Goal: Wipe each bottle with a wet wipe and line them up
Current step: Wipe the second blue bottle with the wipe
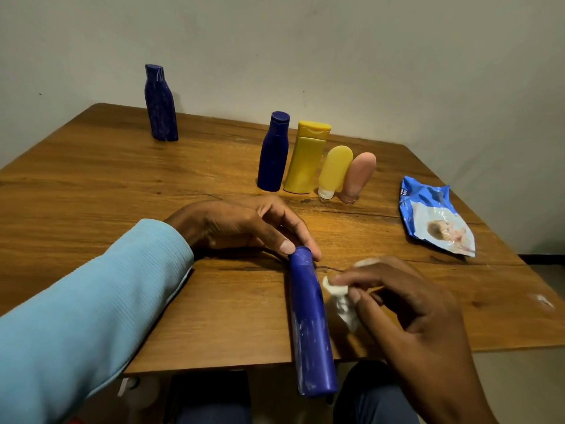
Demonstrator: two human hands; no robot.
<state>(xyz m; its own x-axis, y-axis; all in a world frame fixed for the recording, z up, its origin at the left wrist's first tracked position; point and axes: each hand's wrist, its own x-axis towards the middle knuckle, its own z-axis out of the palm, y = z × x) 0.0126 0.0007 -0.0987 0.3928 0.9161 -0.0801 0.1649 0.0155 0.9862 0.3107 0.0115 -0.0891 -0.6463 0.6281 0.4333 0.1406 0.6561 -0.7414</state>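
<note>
- Head view (the only view): a long blue bottle (310,322) is seen held out toward the viewer, its cap end over the wooden surface (122,185) and its base projecting past the near edge, above the lap.
- Left hand (244,228): the cap end of the bottle is pinched between thumb and fingertips; the other fingers are loosely curled.
- Right hand (406,298): a crumpled white wet wipe (341,301) is pinched in curled fingers and pressed against the right flank of the bottle.
- Whitish streaks are noted on the lower body of the bottle; wiping is judged unfinished.
- Four bottles are lined up upright and close together at the far middle: dark blue bottle (273,154), yellow flip-cap bottle (307,160), yellow tube (334,172), pink tube (359,179); both tubes stand on their caps.
- One streaked blue bottle (160,102) stands well apart at the far left, judged not yet wiped.
- Handling, judged: plastic, stiff-walled, probably light; slippery once wet. A hold at the cap end leaves the body free for wiping; a tall narrow shape may tip when set down.
- Wipes packet (437,215): blue and white, lying flat at the right. Small writing is present near its top corner but is too small to be read. No readable label is seen on any bottle.
</note>
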